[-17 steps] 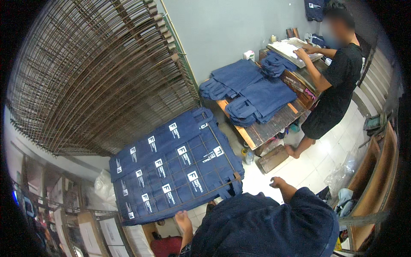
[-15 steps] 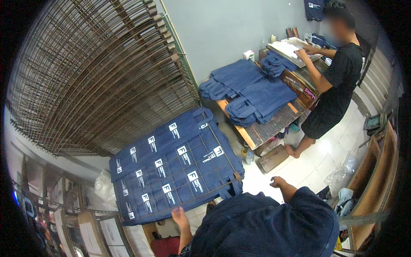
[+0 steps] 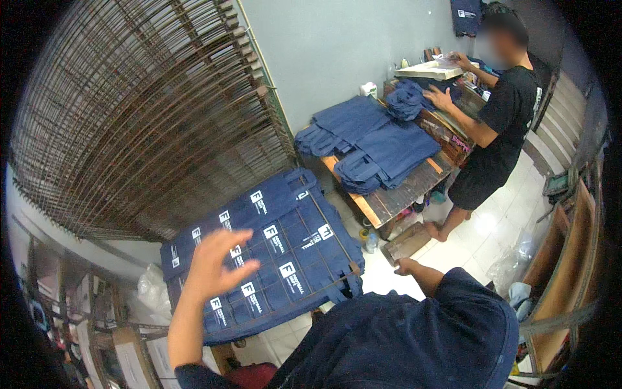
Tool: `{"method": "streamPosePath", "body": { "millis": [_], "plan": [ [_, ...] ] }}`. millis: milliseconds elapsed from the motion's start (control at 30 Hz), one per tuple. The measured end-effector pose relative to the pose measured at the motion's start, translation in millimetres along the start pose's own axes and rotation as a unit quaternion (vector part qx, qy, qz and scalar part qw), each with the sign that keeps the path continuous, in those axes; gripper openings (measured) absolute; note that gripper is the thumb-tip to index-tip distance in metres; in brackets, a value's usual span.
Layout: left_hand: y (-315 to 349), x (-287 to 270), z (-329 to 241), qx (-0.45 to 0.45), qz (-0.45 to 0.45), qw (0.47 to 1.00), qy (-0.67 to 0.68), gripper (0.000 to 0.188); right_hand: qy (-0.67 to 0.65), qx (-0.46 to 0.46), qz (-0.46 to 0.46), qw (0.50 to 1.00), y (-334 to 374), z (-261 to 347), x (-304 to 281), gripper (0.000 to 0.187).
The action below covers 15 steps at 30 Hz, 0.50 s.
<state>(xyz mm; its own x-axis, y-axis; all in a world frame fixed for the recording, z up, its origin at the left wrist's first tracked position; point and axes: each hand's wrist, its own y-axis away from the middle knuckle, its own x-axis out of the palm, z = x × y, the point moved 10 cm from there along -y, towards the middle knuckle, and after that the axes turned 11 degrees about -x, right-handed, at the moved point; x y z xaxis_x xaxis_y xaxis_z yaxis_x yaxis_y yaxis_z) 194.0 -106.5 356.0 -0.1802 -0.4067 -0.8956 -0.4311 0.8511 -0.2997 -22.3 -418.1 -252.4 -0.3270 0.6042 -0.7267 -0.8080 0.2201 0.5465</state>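
Note:
My left hand [image 3: 223, 262] is raised in front of the drying rack's mesh shelf, empty, with thumb and fingers apart. Behind it lie several navy fabric bags [image 3: 310, 223] with white prints, spread flat in overlapping rows. A thin wire grid [image 3: 334, 282] runs across them. Whether the hand touches the bags cannot be told. My right hand [image 3: 407, 266] hangs out to the right over the floor, its fingers loosely bent and a little apart, with nothing visible in it.
Tall stacked wire shelves [image 3: 162, 123] rise at the left. A wooden table [image 3: 395, 206] bears piles of navy bags [image 3: 398, 152]. Beside it a co-worker [image 3: 502, 123] handles a screen-printing frame [image 3: 431, 70]. A wooden block [image 3: 408, 241] and a bottle [image 3: 370, 244] stand on the floor.
My left hand has risen and moved left over the printed bags, its fingers spreading. My right hand has shifted slightly left and up. The co-worker's near hand has left the frame, which is now tilted.

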Motion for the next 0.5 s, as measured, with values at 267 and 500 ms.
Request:
{"method": "streamPosePath", "body": {
  "millis": [267, 500],
  "plan": [
    [3.1, 181.5, 137.7, -0.272, -0.168, 0.868, 0.38, 0.034, -0.023, -0.047, -0.074, 0.996, -13.6, 46.1, -53.4, 0.043],
    [252.1, 349.8, 192.2, -0.496, -0.096, 0.819, 0.273, 0.031, -0.591, -0.096, -0.291, 0.746, -7.2, 36.9, -131.4, 0.026]
  ]
}}
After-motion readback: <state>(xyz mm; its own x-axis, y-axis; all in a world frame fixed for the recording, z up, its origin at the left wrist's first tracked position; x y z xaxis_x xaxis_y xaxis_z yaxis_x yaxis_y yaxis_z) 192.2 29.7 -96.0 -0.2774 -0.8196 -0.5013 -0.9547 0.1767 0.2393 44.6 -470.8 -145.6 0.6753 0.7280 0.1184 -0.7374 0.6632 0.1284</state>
